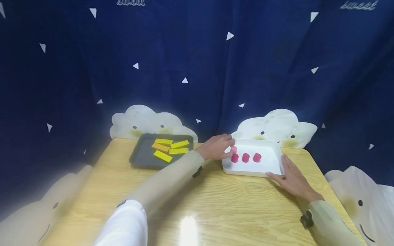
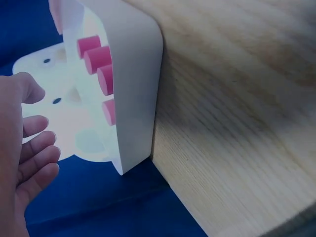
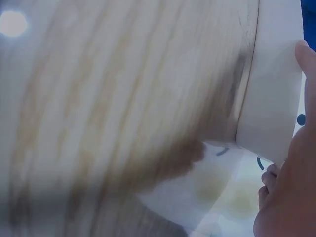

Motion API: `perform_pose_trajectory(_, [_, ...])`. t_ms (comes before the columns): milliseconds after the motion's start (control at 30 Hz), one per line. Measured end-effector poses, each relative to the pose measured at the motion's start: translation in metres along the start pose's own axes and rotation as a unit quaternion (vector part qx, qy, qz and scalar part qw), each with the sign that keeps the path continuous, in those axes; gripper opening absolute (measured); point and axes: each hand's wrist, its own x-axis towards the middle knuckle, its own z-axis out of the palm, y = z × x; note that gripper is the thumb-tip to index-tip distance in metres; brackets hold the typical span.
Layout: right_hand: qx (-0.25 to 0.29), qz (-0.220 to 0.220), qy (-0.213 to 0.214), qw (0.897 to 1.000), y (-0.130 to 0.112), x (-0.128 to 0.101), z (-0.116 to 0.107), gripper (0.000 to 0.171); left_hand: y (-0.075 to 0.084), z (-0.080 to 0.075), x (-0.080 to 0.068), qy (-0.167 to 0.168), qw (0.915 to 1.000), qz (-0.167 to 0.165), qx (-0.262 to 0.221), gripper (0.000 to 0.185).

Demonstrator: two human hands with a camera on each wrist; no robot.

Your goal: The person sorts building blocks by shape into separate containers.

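Observation:
A white tray holds several small pink cylinders. Three deeper pink cylinders stand in a row, and a paler pink cylinder sits behind the leftmost. Over the tray's left end is my left hand, its fingertips close to the paler cylinder. In the left wrist view that hand has loosely bent fingers with nothing between them. My right hand holds the tray's front right corner, thumb at the front rim and fingers along the right side.
To the left on the wooden table lies a dark grey tray with several yellow blocks and an orange block. Behind the table hangs a dark blue curtain with white clouds and triangles.

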Motion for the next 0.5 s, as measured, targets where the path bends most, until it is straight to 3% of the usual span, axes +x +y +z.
perform_pose_trajectory(167, [-0.033,-0.029,0.035,0.998,-0.002,-0.001,-0.003,0.114,0.004,-0.009,-0.022,0.026,0.9994,0.008,0.022,0.031])
perform_pose_trajectory(500, [-0.017,-0.077,0.084,0.993,-0.040,-0.013,-0.010,0.101,0.015,-0.018,-0.090,0.065,0.9975,-0.018,-0.020,0.027])
